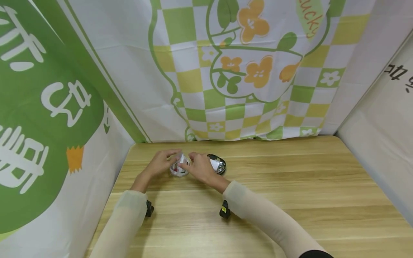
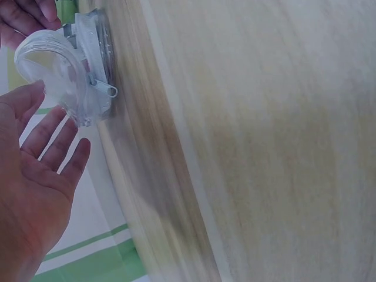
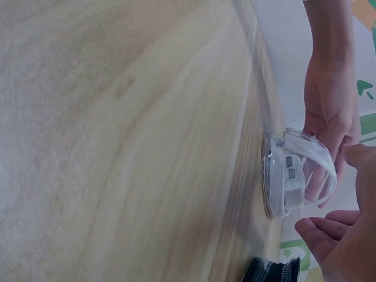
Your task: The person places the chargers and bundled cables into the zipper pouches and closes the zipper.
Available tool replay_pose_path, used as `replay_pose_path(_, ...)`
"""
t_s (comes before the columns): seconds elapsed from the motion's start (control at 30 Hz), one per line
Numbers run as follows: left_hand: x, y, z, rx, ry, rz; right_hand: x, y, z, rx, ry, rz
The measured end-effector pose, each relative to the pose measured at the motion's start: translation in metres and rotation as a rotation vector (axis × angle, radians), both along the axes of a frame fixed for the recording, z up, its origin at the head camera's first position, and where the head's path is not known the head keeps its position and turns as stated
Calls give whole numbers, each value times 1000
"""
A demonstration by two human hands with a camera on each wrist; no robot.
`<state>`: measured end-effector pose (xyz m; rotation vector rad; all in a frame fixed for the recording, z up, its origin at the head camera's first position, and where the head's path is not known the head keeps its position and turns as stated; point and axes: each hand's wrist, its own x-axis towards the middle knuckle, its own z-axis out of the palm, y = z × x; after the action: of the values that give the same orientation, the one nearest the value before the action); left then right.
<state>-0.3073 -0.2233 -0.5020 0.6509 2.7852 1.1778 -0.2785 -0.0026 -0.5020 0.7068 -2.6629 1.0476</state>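
A clear round zip case (image 1: pixel 179 172) lies on the table with its transparent lid (image 3: pixel 322 154) raised. Inside it, the right wrist view shows a white block (image 3: pixel 292 176) with a printed label. A pale zipper pull (image 2: pixel 107 89) hangs from the rim. My left hand (image 1: pixel 159 163) is at the case's left side, thumb tip against the lid and the other fingers loosely extended by the edge. From the right, my right hand (image 1: pixel 202 167) reaches in with its thumb at the lid's rim, its other fingers spread beside the case.
Just right of my right hand sits an oval black case (image 1: pixel 222 166) with white and shiny contents. Both cases stand near the back of the wooden table (image 1: pixel 290 200). A printed cloth (image 1: pixel 232 107) hangs along its rear edge, with more cloth panels at the sides.
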Motion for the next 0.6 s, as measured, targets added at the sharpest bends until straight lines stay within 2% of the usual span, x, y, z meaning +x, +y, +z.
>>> replay_pose_path(0.13,0,0,-1,-4,-24,-11,1,-2,-3,18,-6,-20)
replay_pose_path(0.4,1,3,-3,-30,-20,-1,2,-4,-8,5,-71,-31)
replay_pose_path(0.6,0,5,-7,-62,21,0,4,-7,-9,35,-68,-57)
